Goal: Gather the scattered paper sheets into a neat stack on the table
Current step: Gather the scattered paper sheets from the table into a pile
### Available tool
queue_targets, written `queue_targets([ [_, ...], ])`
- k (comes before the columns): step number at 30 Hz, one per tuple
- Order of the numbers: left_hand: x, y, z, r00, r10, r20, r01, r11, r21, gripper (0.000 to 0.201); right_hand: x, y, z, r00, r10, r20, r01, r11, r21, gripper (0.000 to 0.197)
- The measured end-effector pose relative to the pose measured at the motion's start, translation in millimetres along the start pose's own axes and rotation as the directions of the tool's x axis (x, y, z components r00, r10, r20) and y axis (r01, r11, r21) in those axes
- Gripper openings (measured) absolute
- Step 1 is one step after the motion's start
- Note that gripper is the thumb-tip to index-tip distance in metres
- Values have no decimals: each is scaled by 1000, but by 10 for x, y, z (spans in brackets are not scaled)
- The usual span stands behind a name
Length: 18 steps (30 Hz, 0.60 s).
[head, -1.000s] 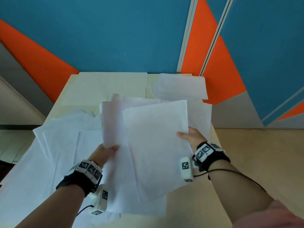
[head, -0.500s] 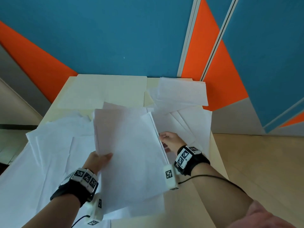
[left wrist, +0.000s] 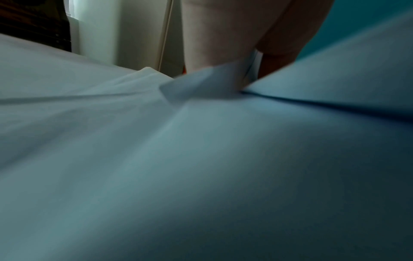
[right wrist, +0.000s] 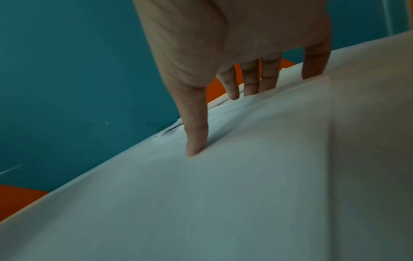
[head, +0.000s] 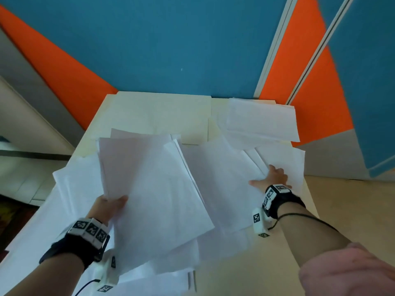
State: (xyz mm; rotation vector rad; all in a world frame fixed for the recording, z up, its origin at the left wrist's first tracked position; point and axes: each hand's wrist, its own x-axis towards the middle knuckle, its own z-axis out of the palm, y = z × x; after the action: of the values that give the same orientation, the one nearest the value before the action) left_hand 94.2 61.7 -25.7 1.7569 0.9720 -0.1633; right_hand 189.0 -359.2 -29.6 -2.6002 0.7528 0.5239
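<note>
- Two bare hands are working over a pale table (head: 307,201) that is carrying many loose white paper sheets.
- The left hand (head: 108,207) is gripping a bundle of sheets (head: 154,189) at its near left edge, thumb lying on top and the fingers going underneath; the bundle is tilting up, clear of the sheets below it.
- In the left wrist view, the left hand (left wrist: 234,35) is pinching paper edges between thumb and fingers, and blurred sheets (left wrist: 201,167) are filling the rest of that view.
- The right hand (head: 272,178) is lying flat with its fingers spread, pressing on overlapping sheets (head: 233,189) at the right side of the table, close to the table's right edge.
- In the right wrist view, the right hand (right wrist: 234,44) is holding its fingers straight, with the fingertips (right wrist: 196,148) touching the paper surface (right wrist: 223,203); the hand is grasping nothing.
- A separate small stack of sheets (head: 260,120) is lying at the far right corner of the table, apart from both hands.
- Further sheets (head: 70,184) are spreading over the left side of the table and overhanging its edge.
- A large cream sheet (head: 158,114) is lying flat at the far end of the table.
- A wall of blue and orange panels (head: 171,39) is standing behind the table.
</note>
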Motion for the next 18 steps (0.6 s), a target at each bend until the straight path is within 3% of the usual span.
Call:
queue_targets([
  [3,83,-6,-61,1000,-16,-16,16,1000,11,44,96,-66,-4,993,-19,119,15,999,38,101],
  [5,115,-10,-56,1000,-20,-18,20,1000,2,43,110,-72,-11,986,-56,156,45,996,78,96],
  [8,98,7,-36,999,-33,-13,33,999,-15,42,4,-63,-19,969,-140,205,104,979,175,70],
  [11,84,31,-58,999,-27,-24,27,999,-22,42,-145,20,-16,919,-286,271,168,907,387,42],
  [14,81,19,-145,998,-29,-54,28,999,-17,42,-283,111,-92,905,-352,238,165,807,567,22],
  [18,13,-12,-218,997,-35,-73,35,999,3,43,-348,206,-244,923,-362,130,171,689,704,13],
])
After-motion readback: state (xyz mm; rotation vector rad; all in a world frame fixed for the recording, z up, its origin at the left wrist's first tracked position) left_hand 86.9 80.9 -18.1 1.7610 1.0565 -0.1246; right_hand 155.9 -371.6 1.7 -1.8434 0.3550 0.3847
